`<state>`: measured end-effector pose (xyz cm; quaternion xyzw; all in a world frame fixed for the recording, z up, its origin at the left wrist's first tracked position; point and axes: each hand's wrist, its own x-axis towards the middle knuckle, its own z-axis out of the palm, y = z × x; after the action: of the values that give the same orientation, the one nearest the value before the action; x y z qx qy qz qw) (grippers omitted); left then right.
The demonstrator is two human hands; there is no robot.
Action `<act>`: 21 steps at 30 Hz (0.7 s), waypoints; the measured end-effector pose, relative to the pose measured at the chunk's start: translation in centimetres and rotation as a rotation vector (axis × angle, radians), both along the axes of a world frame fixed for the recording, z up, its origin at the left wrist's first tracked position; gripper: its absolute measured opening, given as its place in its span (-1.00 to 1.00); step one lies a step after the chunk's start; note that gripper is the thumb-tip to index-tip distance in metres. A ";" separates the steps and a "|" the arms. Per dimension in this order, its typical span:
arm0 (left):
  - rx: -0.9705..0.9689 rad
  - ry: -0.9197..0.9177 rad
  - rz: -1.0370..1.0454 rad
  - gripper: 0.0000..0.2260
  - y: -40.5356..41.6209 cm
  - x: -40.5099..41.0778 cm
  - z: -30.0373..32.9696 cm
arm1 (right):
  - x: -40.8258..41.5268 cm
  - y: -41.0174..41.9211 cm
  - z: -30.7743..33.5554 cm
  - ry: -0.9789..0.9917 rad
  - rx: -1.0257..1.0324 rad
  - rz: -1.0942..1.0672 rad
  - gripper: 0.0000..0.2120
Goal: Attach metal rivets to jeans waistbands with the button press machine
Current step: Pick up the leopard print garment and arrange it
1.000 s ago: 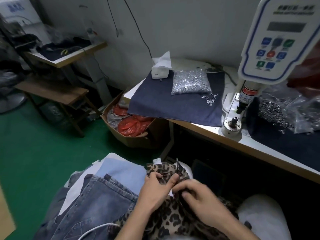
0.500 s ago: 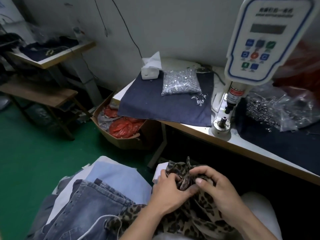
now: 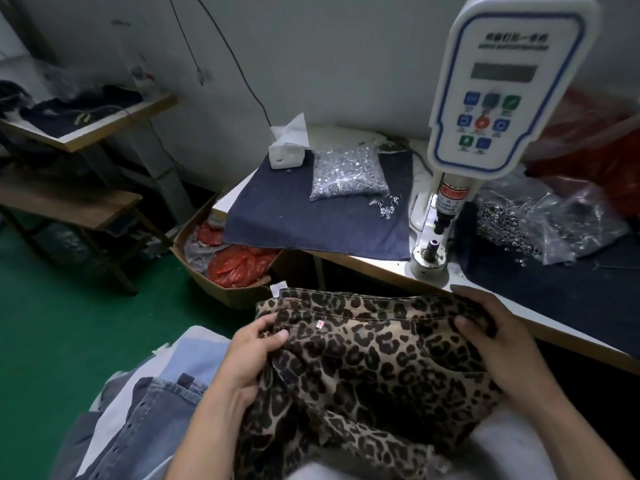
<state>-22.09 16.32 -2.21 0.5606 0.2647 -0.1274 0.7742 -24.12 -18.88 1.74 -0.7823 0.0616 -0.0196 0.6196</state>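
Leopard-print jeans (image 3: 374,355) lie spread across my lap, waistband stretched flat below the table edge. My left hand (image 3: 256,348) pinches the waistband's left end. My right hand (image 3: 491,334) grips the right end, fingers curled over the fabric. The white button press machine (image 3: 505,91) stands on the table, its lower die (image 3: 433,245) just above and between my hands. A clear bag of silver rivets (image 3: 346,173) rests on a dark denim cloth (image 3: 311,223), with a few loose rivets (image 3: 386,206) beside it.
A second bag of metal parts (image 3: 540,223) lies right of the press. A white tissue box (image 3: 287,150) sits at the table's back. Blue jeans (image 3: 152,410) are piled at my left. A cardboard box with red bags (image 3: 239,265) stands on the green floor.
My hands have moved apart and pulled the bunched leopard waistband out flat and wide, raising it toward the table edge. The view has shifted closer to the press.
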 end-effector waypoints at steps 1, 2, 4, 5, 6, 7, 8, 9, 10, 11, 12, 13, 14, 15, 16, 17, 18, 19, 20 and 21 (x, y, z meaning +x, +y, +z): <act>0.009 -0.028 -0.003 -0.66 0.2 0.2 0.7 | 0.2 -0.1 0.2 -0.020 -0.009 -0.007 -0.57; 0.038 -0.059 -0.007 -0.64 0.5 0.3 1.4 | 0.6 -0.2 0.4 -0.040 0.000 -0.026 -0.53; 0.131 -0.128 -0.016 -0.61 1.0 0.7 2.9 | 1.4 -0.8 0.9 -0.076 0.037 -0.070 -0.47; 0.182 -0.173 -0.029 -0.60 1.3 0.9 3.6 | 1.8 -1.1 1.2 -0.088 0.054 -0.084 -0.47; 0.249 -0.226 -0.051 -0.59 1.4 1.0 4.3 | 2.2 -1.4 1.6 -0.098 0.049 -0.097 -0.49; 0.335 -0.277 -0.074 -0.58 1.5 1.1 5.0 | 2.5 -1.7 1.9 -0.113 0.019 -0.112 -0.54; 0.423 -0.321 -0.092 -0.57 1.6 1.2 5.5 | 2.7 -2.0 2.1 -0.126 -0.017 -0.129 -0.58; 0.491 -0.351 -0.104 -0.57 1.6 1.4 5.9 | 2.9 -2.3 2.3 -0.134 -0.036 -0.142 -0.63; 0.528 -0.365 -0.108 -0.58 1.5 1.4 6.2 | 3.0 -2.5 2.3 -0.138 -0.030 -0.147 -0.67; 0.547 -0.373 -0.110 -0.59 1.3 1.5 6.3 | 3.1 -2.8 2.1 -0.136 -0.004 -0.146 -0.71; 0.561 -0.382 -0.114 -0.60 1.2 1.5 6.3 | 3.1 -2.9 1.9 -0.127 0.033 -0.139 -0.74; 0.575 -0.386 -0.113 -0.61 1.0 1.5 6.2 | 3.0 -3.0 1.7 -0.113 0.081 -0.133 -0.76; 0.585 -0.386 -0.108 -0.61 1.0 1.4 6.1 | 2.9 -2.9 1.6 -0.097 0.136 -0.131 -0.77; 0.594 -0.388 -0.102 -0.62 0.9 1.4 5.9 | 2.7 -2.8 1.7 -0.084 0.187 -0.134 -0.76; 0.601 -0.389 -0.096 -0.63 0.8 1.3 5.9 | 2.5 -2.8 1.7 -0.068 0.226 -0.139 -0.76; 0.606 -0.386 -0.087 -0.64 0.9 1.3 5.7 | 2.4 -2.8 1.9 -0.047 0.258 -0.143 -0.76; 0.607 -0.375 -0.072 -0.66 1.0 1.4 5.4 | 2.3 -2.9 2.0 -0.024 0.291 -0.146 -0.76; 0.622 -0.365 -0.053 -0.68 1.2 1.5 5.1 | 2.3 -2.9 2.1 0.001 0.330 -0.147 -0.76; 0.640 -0.359 -0.038 -0.69 1.3 1.5 4.9 | 2.2 -3.0 2.3 0.027 0.364 -0.143 -0.76; 0.658 -0.358 -0.026 -0.70 1.4 1.5 4.7 | 2.2 -3.0 2.4 0.051 0.390 -0.137 -0.77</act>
<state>-20.61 17.74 2.46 0.7962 0.1449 0.0547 0.5848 -21.93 -21.90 4.10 -0.6418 0.1329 -0.0297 0.7547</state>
